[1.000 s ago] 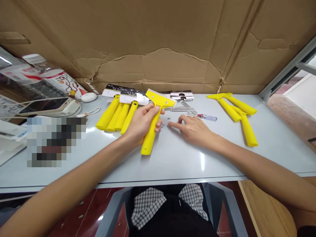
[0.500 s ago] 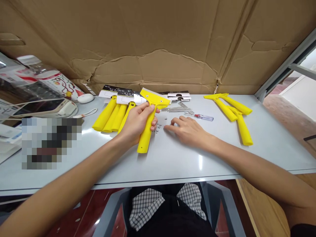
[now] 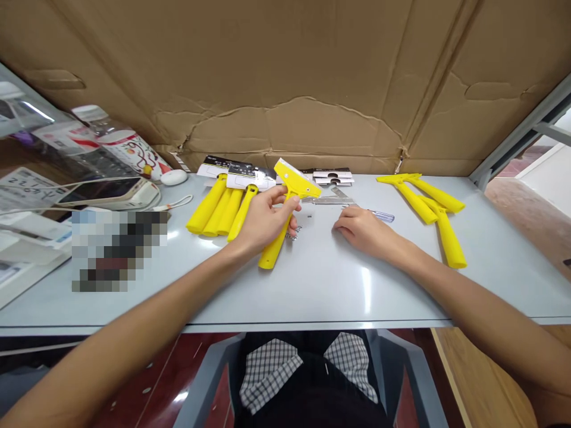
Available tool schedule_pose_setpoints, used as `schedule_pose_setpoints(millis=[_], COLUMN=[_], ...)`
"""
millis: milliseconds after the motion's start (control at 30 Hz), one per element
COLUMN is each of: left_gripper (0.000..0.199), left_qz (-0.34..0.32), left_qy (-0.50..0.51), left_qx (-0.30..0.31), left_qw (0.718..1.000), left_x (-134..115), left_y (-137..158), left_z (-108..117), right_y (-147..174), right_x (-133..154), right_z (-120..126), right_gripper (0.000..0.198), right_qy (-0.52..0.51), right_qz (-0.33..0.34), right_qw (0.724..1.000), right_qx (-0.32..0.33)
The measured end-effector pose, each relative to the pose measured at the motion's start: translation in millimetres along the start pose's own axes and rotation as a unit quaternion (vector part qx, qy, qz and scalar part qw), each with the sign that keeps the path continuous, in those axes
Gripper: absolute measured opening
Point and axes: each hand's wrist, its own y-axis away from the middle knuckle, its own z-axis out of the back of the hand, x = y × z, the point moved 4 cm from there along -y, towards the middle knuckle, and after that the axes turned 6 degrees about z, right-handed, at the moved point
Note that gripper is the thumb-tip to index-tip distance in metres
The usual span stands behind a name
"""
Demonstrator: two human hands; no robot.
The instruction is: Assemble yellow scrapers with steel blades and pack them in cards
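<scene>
My left hand (image 3: 266, 219) is wrapped around the handle of a yellow scraper (image 3: 275, 249), with its wide head tilted up and away from me. Small metal screws (image 3: 295, 234) lie just behind that handle, partly covered by it and by my fingertips. My right hand (image 3: 368, 230) rests low over the table, fingers curled together; whether they hold anything is hidden. Partly behind this hand lies a screwdriver (image 3: 383, 217) with a clear handle. Flat metal blades (image 3: 328, 200) lie between the scraper head and the right hand.
Several yellow scrapers with printed cards (image 3: 250, 176) lie at left. Yellow scraper handles (image 3: 450, 238) lie at right. A phone (image 3: 104, 190), a white cable and a bottle (image 3: 134, 148) crowd the far left. Cardboard (image 3: 285, 71) walls the table's back.
My right hand has drawn away from the screws to the right, its fingers now curled, and covers part of the screwdriver. The left hand keeps hold of the scraper. The whole view has shifted.
</scene>
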Motion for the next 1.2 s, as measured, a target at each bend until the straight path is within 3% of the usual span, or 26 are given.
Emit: schedule_pose_setpoints(millis=[133,233,333,500,667,767,867,1033,1200], left_gripper=[0.046,0.042,0.04,0.046,0.033,0.027,0.03,0.04,0.044], left_qz=[-0.077,-0.097,-0.082,-0.07,-0.063,-0.073,-0.077,-0.118,-0.194], left_qy=[-0.076,-0.109,-0.075,-0.054,-0.071,-0.1,-0.15,-0.227,-0.32], left_qx=[-0.015,-0.034,-0.023,0.026,0.147,0.188,0.182,0.191,0.136], left_qw=[0.994,0.989,0.994,0.996,0.985,0.974,0.969,0.948,0.917], left_x=[-1.7,-0.8,0.7,0.2,4.5,8.7,11.9,13.0,9.7], left_y=[1.8,2.0,0.3,-0.7,2.8,6.1,8.7,11.4,13.3], left_z=[4.4,6.5,6.3,3.8,-4.8,-9.2,-11.3,-14.6,-11.2], right_y=[4.0,4.7,5.0,6.2,7.8,7.2,5.9,4.7,4.5], right_x=[-9.0,-10.5,-10.5,-11.7,-14.1,-10.6,-2.7,8.4,9.6], right_z=[7.6,8.7,7.6,6.0,7.1,7.5,7.6,8.6,9.1], right_gripper=[0.026,0.022,0.021,0.023,0.056,0.042,0.03,0.029,0.028], right_qy=[-0.059,-0.082,-0.084,-0.095,-0.153,-0.155,-0.15,-0.161,-0.171], right_qz=[-0.021,-0.028,-0.026,-0.035,-0.078,-0.073,-0.062,-0.049,-0.047], right_qw=[0.998,0.996,0.996,0.994,0.983,0.982,0.984,0.984,0.982], right_qx=[-0.021,-0.03,-0.035,-0.035,-0.065,-0.076,-0.069,-0.056,-0.061])
